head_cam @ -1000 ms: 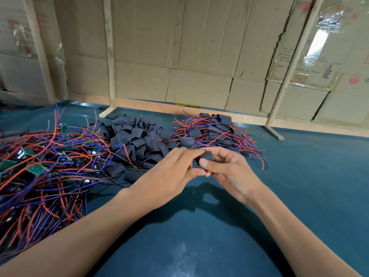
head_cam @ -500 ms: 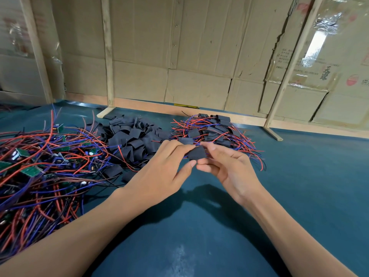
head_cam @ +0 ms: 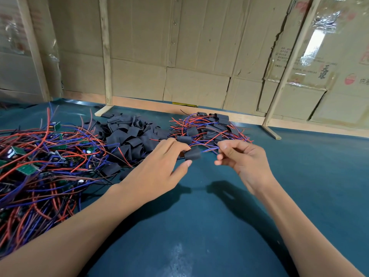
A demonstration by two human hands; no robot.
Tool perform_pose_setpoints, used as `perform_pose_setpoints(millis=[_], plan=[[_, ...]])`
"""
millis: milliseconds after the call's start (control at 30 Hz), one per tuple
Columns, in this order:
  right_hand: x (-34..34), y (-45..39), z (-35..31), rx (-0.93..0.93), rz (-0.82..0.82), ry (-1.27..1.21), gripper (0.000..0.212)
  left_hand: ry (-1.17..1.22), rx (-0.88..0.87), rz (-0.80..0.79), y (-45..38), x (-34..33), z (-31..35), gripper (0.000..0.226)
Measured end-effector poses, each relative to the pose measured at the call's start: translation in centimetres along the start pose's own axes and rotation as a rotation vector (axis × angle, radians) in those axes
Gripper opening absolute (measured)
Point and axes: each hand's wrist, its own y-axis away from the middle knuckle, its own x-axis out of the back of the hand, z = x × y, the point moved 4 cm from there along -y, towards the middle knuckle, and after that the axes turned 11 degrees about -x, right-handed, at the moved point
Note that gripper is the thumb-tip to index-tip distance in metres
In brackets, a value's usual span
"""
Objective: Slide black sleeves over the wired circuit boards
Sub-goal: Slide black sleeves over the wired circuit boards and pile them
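Sleeve [head_cam: 192, 154], black, pinched at our left hand [head_cam: 159, 168] fingertips; wires trail rightward to our right hand [head_cam: 242, 161], fingers loosely curled, grip on them uncertain; finished pile [head_cam: 209, 127] just beyond both hands

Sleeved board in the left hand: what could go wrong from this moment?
1. The left hand pinches the black sleeve only by its near edge, so the board might slip back out.
2. Its wires trail towards the finished pile and could snag there.
3. The right hand seems to hold nothing, so nothing steadies the wire end.
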Motion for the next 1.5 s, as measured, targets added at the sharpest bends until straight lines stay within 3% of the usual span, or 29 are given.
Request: perform_pose_setpoints(millis=[233, 467, 600, 667, 867, 1100, 1300, 1400, 1500], plan=[[1.5, -0.3, -0.5, 0.034, 0.004, -0.095, 0.013, -0.038, 0.080, -0.050, 0.3, -0.1, -0.9, 0.027], [1.1, 0.0, -0.7, 0.027, -0.056, -0.084, 0.014, -0.004, 0.027, -0.151, 0.4, -0.9, -0.7, 0.028], [0.0, 0.3, -0.7, 0.008, -0.077, -0.050, 0.018, 0.086, 0.037, -0.178, 0.5, -1.2, -0.7, 0.058], [-0.2, 0.4, -0.8, 0.006, -0.076, -0.049, 0.019, 0.147, 0.031, -0.161, 0.4, -1.2, -0.4, 0.064], [-0.5, 0.6, -1.2, 0.019, -0.074, -0.108, 0.011, 0.195, 0.020, -0.103, 0.1, -1.2, 0.0, 0.051], [-0.7, 0.8, -1.6, 0.035, -0.048, -0.159, 0.014, 0.444, 0.069, -0.009, 0.3, -1.9, 0.1, 0.077], [-0.6, 0.8, -1.5, 0.039, -0.030, -0.230, 0.013, 0.534, 0.257, 0.200, 0.3, -1.5, -1.3, 0.067], [-0.4, 0.6, -1.3, 0.044, -0.004, -0.244, 0.013, 0.437, 0.328, 0.174, 0.5, -1.7, -2.1, 0.047], [-0.1, 0.5, -0.9, 0.026, 0.018, -0.243, 0.013, 0.342, 0.321, 0.101, 0.6, -1.8, -2.1, 0.048]])
